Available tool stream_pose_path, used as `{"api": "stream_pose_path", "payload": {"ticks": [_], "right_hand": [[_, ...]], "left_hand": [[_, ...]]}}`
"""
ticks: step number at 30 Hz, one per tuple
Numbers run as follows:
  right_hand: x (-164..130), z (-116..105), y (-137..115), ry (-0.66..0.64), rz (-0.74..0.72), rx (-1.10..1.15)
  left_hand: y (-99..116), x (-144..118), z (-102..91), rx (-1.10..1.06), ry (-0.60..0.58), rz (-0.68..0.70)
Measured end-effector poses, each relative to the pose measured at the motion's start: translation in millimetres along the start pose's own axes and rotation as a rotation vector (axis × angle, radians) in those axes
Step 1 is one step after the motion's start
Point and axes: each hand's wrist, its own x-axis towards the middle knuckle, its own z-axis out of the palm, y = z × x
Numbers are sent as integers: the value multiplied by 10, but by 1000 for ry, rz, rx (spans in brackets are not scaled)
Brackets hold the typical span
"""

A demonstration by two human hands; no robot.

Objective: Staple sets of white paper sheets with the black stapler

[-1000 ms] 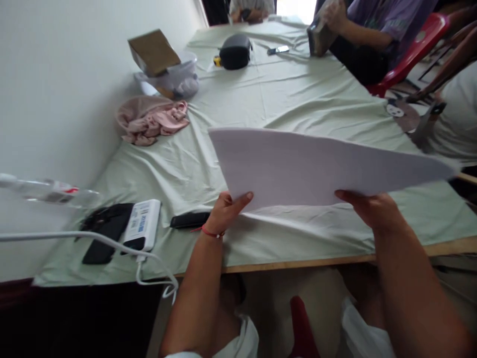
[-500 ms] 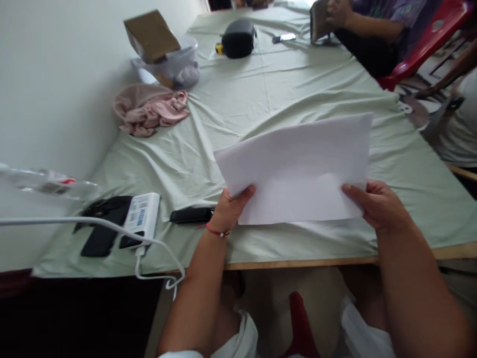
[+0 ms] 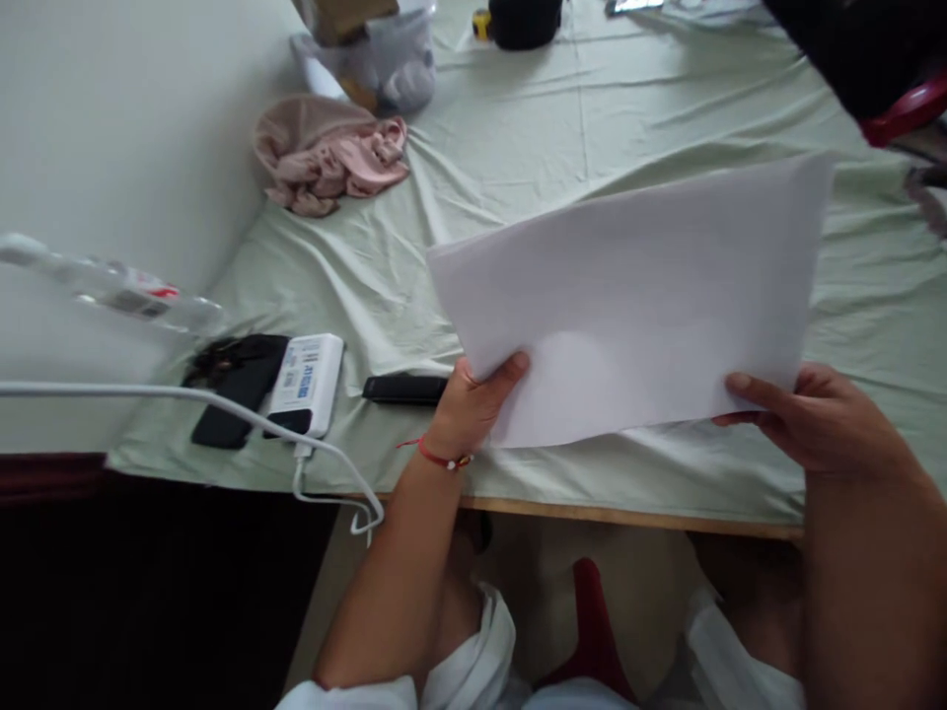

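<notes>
I hold a large, plain white sheet of paper [image 3: 636, 296] up off the bench, tilted so its far right corner rides highest. My left hand [image 3: 473, 404] grips its lower left corner, thumb on top and the other fingers curled under. My right hand [image 3: 821, 429] pinches the lower right corner the same way, thumb lying along the near edge. A thin red string bracelet [image 3: 438, 456] circles my left wrist.

Below the paper lies the bench [image 3: 518, 197], draped in a wrinkled pale green cloth, its bare wooden edge showing nearest me. Just left of my left hand rests a slim black remote-like bar [image 3: 405, 389], flat on the cloth. Farther left sits a white power bank with a blue label [image 3: 307, 383], a white cable [image 3: 222, 414] plugged into its near end and looping off the bench edge. Beside that lies a black flat case [image 3: 238, 385]. A clear plastic bottle with a red-and-white label [image 3: 118, 291] lies on its side by the wall.

Well beyond, a crumpled pink cloth [image 3: 329, 156] sits near the wall, with a clear plastic tub [image 3: 385, 59] behind it and a black pouch [image 3: 524, 18] at the top edge.
</notes>
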Motion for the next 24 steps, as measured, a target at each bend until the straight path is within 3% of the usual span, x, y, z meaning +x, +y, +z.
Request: {"api": "stream_pose_path", "payload": {"ticks": [4,9,13,15,19,24], "right_hand": [[-18,119,7,49,2,-14],[27,221,31,131,-44,-115],[85,285,-10,201,-54,-40],[91,362,-60,199,-61,28],[42,519,-131,168,6,61],[-13,526,-82,178,40,39]], "left_hand": [[7,23,-1,37,-32,6],[58,-16,-1,109,8,-3],[102,-93,-10,171,44,32],[120,-125,-40,209,118,86],[173,-192,-122,230,390,218],[264,-274,-173,218,628,386]]}}
